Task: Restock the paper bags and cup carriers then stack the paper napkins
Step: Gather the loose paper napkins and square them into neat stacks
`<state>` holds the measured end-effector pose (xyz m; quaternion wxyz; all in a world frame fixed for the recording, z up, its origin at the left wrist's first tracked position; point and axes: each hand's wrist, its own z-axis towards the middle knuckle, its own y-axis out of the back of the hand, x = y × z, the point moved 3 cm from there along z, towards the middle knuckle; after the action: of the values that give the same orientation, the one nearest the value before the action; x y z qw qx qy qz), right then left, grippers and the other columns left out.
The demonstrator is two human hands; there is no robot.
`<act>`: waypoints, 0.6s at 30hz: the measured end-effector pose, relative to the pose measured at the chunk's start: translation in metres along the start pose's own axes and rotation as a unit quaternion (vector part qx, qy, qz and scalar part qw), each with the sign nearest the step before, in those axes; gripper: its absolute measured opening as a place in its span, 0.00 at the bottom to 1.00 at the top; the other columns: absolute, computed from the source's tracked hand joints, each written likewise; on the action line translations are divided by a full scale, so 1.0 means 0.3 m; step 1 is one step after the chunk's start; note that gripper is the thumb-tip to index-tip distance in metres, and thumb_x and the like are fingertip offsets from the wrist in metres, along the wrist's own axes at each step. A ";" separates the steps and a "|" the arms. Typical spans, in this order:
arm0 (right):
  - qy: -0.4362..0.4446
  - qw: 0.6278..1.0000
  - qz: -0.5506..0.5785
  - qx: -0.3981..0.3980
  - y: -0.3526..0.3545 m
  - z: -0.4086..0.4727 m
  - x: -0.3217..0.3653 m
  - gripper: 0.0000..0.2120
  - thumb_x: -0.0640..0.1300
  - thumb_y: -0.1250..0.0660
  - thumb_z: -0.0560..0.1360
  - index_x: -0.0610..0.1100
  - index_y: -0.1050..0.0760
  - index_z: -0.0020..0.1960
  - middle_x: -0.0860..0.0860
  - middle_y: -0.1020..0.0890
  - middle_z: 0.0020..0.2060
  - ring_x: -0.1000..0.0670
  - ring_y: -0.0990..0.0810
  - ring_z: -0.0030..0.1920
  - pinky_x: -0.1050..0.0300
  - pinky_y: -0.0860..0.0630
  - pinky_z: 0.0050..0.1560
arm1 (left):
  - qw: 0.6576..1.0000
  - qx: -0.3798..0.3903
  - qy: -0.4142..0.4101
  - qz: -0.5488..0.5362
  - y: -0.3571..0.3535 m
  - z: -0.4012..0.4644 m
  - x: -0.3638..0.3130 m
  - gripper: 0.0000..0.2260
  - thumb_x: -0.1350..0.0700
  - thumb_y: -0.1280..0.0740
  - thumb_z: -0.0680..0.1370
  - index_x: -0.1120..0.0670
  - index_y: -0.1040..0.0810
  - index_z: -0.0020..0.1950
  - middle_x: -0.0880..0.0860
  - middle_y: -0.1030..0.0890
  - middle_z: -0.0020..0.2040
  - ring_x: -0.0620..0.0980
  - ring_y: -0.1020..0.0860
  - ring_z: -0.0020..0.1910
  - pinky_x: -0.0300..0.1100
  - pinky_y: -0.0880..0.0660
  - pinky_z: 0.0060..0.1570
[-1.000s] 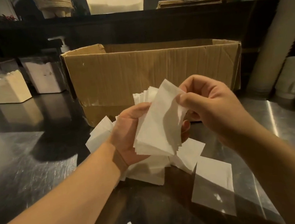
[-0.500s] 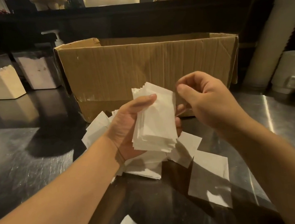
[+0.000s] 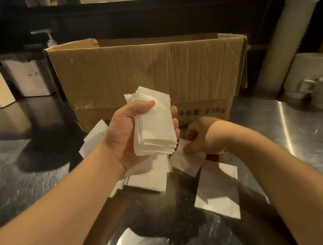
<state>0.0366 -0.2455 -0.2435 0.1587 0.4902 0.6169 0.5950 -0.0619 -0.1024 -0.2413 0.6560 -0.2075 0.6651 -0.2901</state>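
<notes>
The left hand (image 3: 131, 132) holds the gathered napkin stack (image 3: 154, 125) upright above the bench (image 3: 41, 177), thumb curled over the near face and fingers (image 3: 175, 118) wrapped behind; the long axis of the stack runs near-to-far, tilted slightly left at the top. The right hand (image 3: 199, 136) is lower and to the right, its fingers pinching the far edge of a loose napkin (image 3: 185, 160) that lies flat on the bench just below and right of the stack. The right hand is the nearer one to the remaining loose napkins (image 3: 217, 188). The likely next move lifts the pinched napkin up and left onto the open face of the stack, in front of the cardboard box (image 3: 150, 68).
</notes>
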 end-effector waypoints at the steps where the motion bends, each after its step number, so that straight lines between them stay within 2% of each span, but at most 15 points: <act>1: -0.001 1.000 0.016 -0.012 0.003 -0.002 0.004 0.06 0.49 0.28 0.78 0.53 0.25 0.47 0.51 0.21 0.46 0.51 0.22 0.44 0.63 0.29 0.34 | 1.000 -0.002 -0.001 0.003 -0.002 0.002 0.001 0.26 0.53 0.36 0.74 0.57 0.28 0.73 0.58 0.19 0.55 0.55 0.18 0.47 0.51 0.17 0.49; 3: -0.005 0.997 0.051 -0.050 0.022 -0.012 0.012 0.04 0.46 0.30 0.80 0.51 0.26 0.52 0.51 0.22 0.46 0.51 0.23 0.42 0.63 0.30 0.32 | 1.000 -0.006 -0.003 0.002 -0.005 0.003 0.000 0.26 0.53 0.35 0.74 0.56 0.28 0.73 0.58 0.19 0.54 0.55 0.18 0.46 0.51 0.17 0.49; 5: 0.003 0.992 0.094 -0.080 0.046 -0.030 0.012 0.10 0.41 0.30 0.79 0.50 0.27 0.57 0.52 0.23 0.46 0.52 0.24 0.43 0.62 0.28 0.35 | 1.000 -0.002 -0.003 -0.002 -0.011 0.001 0.002 0.26 0.53 0.35 0.74 0.56 0.28 0.72 0.58 0.19 0.55 0.55 0.18 0.46 0.52 0.17 0.49; 7: 0.013 0.980 0.180 -0.080 0.068 -0.056 0.007 0.15 0.37 0.28 0.76 0.48 0.26 0.59 0.51 0.21 0.50 0.51 0.21 0.46 0.60 0.21 0.38 | 1.000 0.001 -0.001 -0.006 -0.017 -0.002 0.002 0.25 0.53 0.35 0.74 0.56 0.26 0.71 0.58 0.19 0.55 0.55 0.18 0.46 0.51 0.18 0.49; 9: 0.016 0.968 0.244 -0.050 0.088 -0.098 0.002 0.16 0.35 0.26 0.74 0.45 0.23 0.59 0.48 0.18 0.53 0.46 0.17 0.50 0.54 0.15 0.44 | 1.000 0.011 -0.003 -0.013 -0.020 -0.002 0.001 0.24 0.53 0.35 0.74 0.56 0.26 0.70 0.57 0.20 0.54 0.54 0.19 0.47 0.51 0.18 0.50; 11: 0.026 0.959 0.282 -0.005 0.112 -0.146 -0.011 0.14 0.35 0.25 0.73 0.42 0.20 0.57 0.46 0.15 0.52 0.44 0.14 0.50 0.48 0.15 0.49 | 0.999 0.031 -0.005 -0.026 -0.024 -0.002 -0.001 0.24 0.54 0.36 0.74 0.57 0.28 0.70 0.57 0.21 0.55 0.54 0.19 0.47 0.51 0.19 0.51; 14: 0.051 0.922 0.365 0.117 0.127 -0.229 -0.041 0.15 0.36 0.25 0.72 0.40 0.20 0.58 0.45 0.13 0.52 0.44 0.13 0.52 0.47 0.15 0.52 | 0.999 0.035 -0.005 -0.026 -0.025 0.001 0.006 0.24 0.54 0.36 0.74 0.57 0.28 0.70 0.57 0.20 0.55 0.55 0.19 0.47 0.51 0.19 0.51; 15: 0.047 0.920 0.363 0.143 0.120 -0.251 -0.051 0.16 0.36 0.26 0.72 0.40 0.20 0.59 0.45 0.13 0.52 0.44 0.13 0.52 0.49 0.15 0.51 | 0.999 0.034 -0.003 -0.020 -0.026 0.003 0.011 0.24 0.54 0.36 0.74 0.58 0.28 0.70 0.57 0.20 0.54 0.55 0.19 0.47 0.51 0.19 0.50; 16: 0.037 0.933 0.326 0.145 0.106 -0.261 -0.063 0.16 0.37 0.25 0.72 0.41 0.20 0.59 0.45 0.13 0.51 0.44 0.13 0.52 0.50 0.15 0.51 | 0.999 0.034 0.001 -0.013 -0.026 0.004 0.017 0.25 0.54 0.35 0.74 0.58 0.28 0.71 0.57 0.20 0.55 0.55 0.19 0.47 0.52 0.20 0.51; 18: 0.015 0.984 0.159 0.081 0.072 -0.259 -0.087 0.16 0.43 0.23 0.72 0.46 0.20 0.58 0.49 0.14 0.50 0.47 0.14 0.51 0.50 0.16 0.53 | 1.000 0.022 0.008 0.003 -0.019 0.007 0.025 0.28 0.54 0.34 0.73 0.58 0.29 0.74 0.57 0.20 0.55 0.55 0.19 0.47 0.53 0.20 0.51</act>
<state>-0.0027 -0.3152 -0.2155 0.0126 0.5843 0.5796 0.5679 -0.0608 -0.1119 -0.2431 0.6560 -0.1890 0.6644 -0.3043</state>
